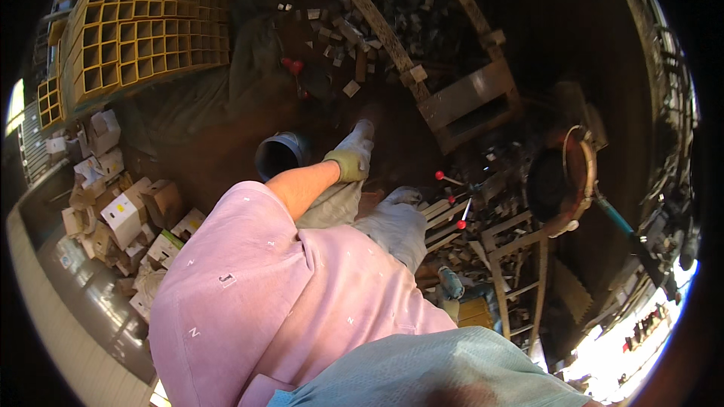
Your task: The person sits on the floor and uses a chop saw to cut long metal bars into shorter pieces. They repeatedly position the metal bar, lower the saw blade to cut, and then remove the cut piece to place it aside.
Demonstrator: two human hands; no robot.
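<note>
My left arm reaches down and forward beside my grey trouser leg [324,207]. My left hand [351,163] wears a work glove with an olive cuff and lies near the leg. Its fingers are blurred, so whether they hold anything does not show. Left of this hand stands a dark bucket-like container [280,157], its round mouth toward me. My right hand cannot be made out; the pink shirt [324,279] fills the lower middle. To the right of my legs rise several levers with red knobs [440,175].
Yellow square tubes [154,34] are stacked at far left. Cardboard boxes [124,211] pile up below them. Small blocks [347,38] lie scattered ahead. A metal frame [471,98] stands ahead right, with a large round rim [587,181] farther right. A teal object [451,283] sits lower right.
</note>
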